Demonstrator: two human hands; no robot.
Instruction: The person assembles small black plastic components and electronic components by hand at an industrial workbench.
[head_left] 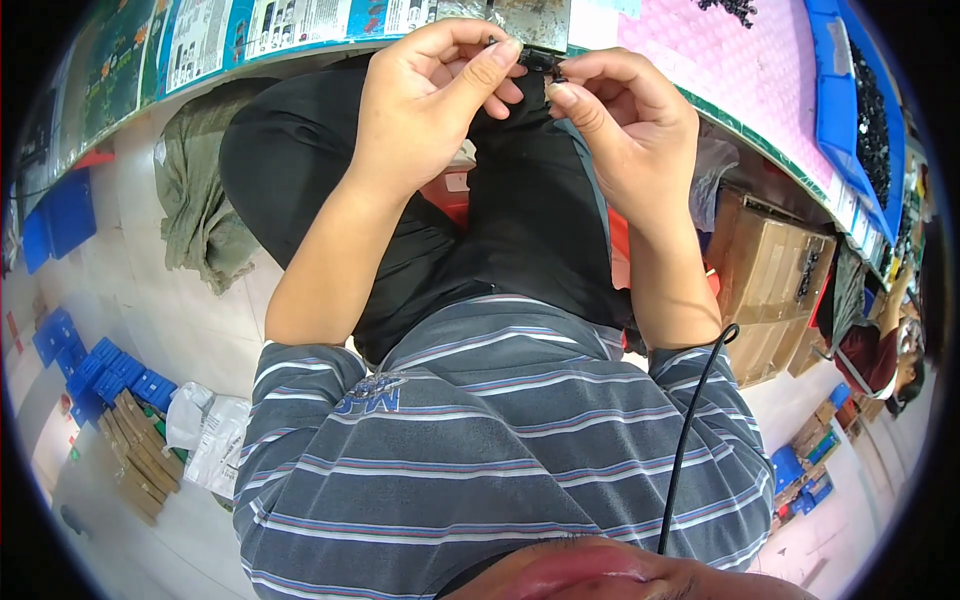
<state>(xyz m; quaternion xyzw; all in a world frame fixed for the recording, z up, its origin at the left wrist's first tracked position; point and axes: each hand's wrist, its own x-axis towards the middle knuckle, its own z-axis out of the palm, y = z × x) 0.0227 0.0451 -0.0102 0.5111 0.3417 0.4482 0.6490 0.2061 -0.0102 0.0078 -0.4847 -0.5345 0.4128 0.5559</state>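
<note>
Top centre of frame, left hand [430,95] and right hand [625,125] both pinch one small black plastic part [540,65] between fingertips at the edge of the green-edged work surface [760,140]; loose grip could drop it into the lap.

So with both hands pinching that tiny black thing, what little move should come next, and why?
Probably press the two sides together a little more. The left hand and right hand meet fingertip to fingertip around a small black part, held above the lap at the edge of the workbench. Its shape is too hidden to say more.
</note>
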